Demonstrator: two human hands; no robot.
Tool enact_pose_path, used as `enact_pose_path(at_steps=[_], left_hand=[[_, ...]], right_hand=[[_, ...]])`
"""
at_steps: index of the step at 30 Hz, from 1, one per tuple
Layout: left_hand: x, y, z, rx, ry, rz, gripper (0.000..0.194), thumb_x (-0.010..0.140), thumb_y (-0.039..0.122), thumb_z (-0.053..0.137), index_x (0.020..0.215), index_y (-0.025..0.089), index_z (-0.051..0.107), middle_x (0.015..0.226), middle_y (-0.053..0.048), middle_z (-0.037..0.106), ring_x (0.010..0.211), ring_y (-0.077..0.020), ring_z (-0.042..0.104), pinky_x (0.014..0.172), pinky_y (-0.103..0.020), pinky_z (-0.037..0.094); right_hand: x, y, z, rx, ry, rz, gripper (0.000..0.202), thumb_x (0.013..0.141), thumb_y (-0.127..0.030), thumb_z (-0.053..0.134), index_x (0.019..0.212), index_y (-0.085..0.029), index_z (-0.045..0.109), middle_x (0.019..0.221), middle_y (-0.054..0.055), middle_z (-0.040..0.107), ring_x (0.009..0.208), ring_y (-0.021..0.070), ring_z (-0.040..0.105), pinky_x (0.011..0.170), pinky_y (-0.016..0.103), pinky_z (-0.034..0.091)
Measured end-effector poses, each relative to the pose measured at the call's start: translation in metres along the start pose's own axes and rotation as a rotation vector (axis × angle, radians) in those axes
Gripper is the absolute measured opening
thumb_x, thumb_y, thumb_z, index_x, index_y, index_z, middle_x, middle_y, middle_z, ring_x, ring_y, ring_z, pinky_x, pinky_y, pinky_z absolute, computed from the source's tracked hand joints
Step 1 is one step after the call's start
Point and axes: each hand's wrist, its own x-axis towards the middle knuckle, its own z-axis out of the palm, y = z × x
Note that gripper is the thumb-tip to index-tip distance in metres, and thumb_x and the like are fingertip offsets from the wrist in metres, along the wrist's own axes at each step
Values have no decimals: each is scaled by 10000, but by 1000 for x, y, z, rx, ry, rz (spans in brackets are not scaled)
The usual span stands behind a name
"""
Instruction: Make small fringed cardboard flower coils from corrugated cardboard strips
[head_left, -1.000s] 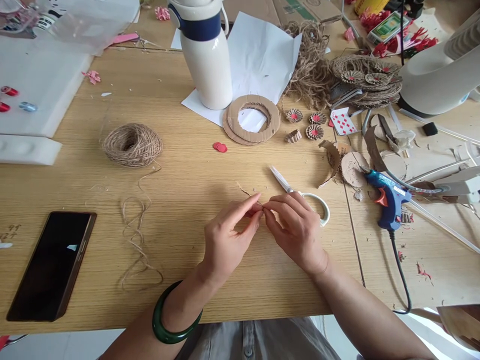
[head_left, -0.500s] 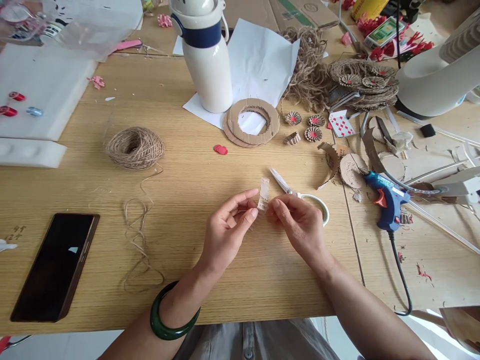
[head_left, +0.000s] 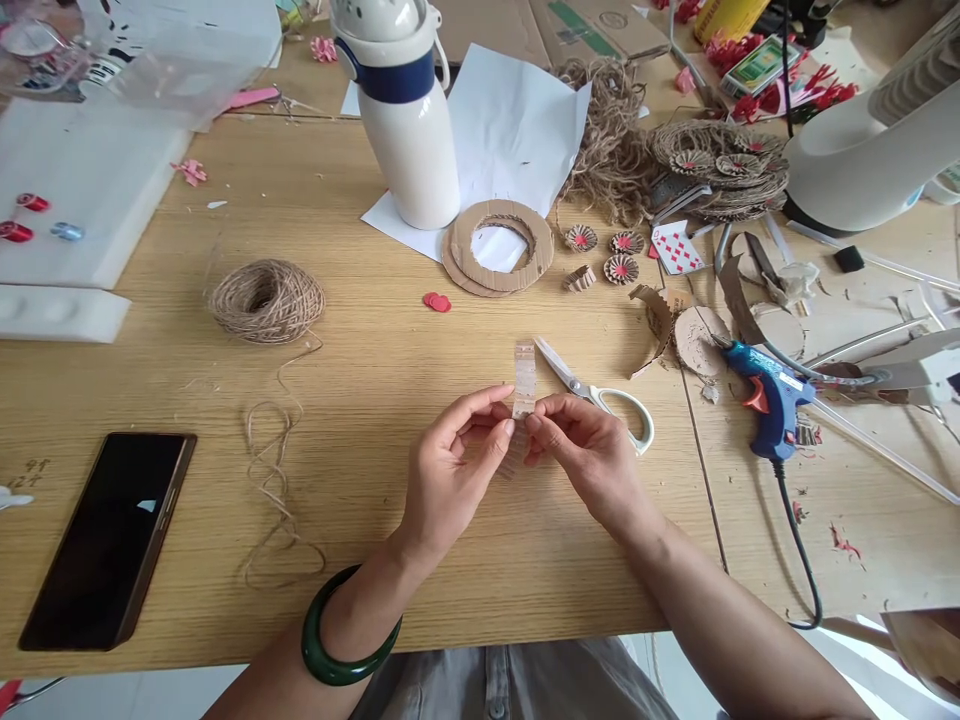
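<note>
A narrow strip of corrugated cardboard (head_left: 524,378) stands up between my hands, its lower part running down below the fingers. My left hand (head_left: 459,460) pinches the strip's left edge between thumb and fingers. From the other side my right hand (head_left: 581,445) pinches it at nearly the same height, the fingertips close together. White-handled scissors (head_left: 574,385) lie just beyond my right hand, blades pointing up and left. Farther off are small red paper discs (head_left: 436,302) and two overlapping cardboard rings (head_left: 541,250).
A twine ball (head_left: 266,300) trails loose string at left, near a phone (head_left: 109,540). A white bottle (head_left: 412,150) stands at the back. Rolled cardboard flowers (head_left: 621,268) lie beyond the scissors. At right rests a blue glue gun (head_left: 776,400) with its cord.
My right hand has moved left and closed onto the cardboard strip beside my left fingers. The strip stands straighter, and the whole view has shifted slightly.
</note>
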Motion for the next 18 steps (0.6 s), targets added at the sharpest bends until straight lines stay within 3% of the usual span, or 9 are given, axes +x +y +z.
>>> enact_pose_path(at_steps=[6, 12, 15, 18], left_hand=[[1, 5, 2, -61, -6, -126, 174, 861, 350, 694, 898, 180, 696, 921, -47, 742, 874, -171, 703, 792, -242, 567], [3, 0, 0, -90, -42, -124, 150, 822, 310, 729, 868, 176, 680, 874, -39, 720, 819, -167, 687, 752, -253, 562], [6, -2, 0, -148, -52, -148, 157, 813, 322, 738, 857, 176, 698, 861, -31, 723, 831, -157, 676, 774, -250, 548], [9, -3, -1, -192, -9, -181, 174, 794, 328, 759, 857, 174, 708, 863, -24, 717, 826, -141, 659, 776, -238, 534]], right_hand=[[0, 0, 0, -67, 33, -52, 318, 773, -481, 763, 751, -183, 654, 644, -14, 627, 541, 114, 597, 531, 246, 534], [-1, 2, 1, -143, 15, -96, 329, 826, -497, 706, 744, -184, 643, 630, -10, 626, 550, 122, 597, 531, 251, 529], [1, 1, -3, -282, 35, -212, 283, 899, -435, 637, 763, -187, 647, 654, -1, 637, 576, 124, 591, 538, 248, 505], [5, -5, -17, -568, 150, -408, 174, 931, -300, 595, 813, -191, 663, 758, 27, 672, 665, 144, 606, 622, 279, 511]])
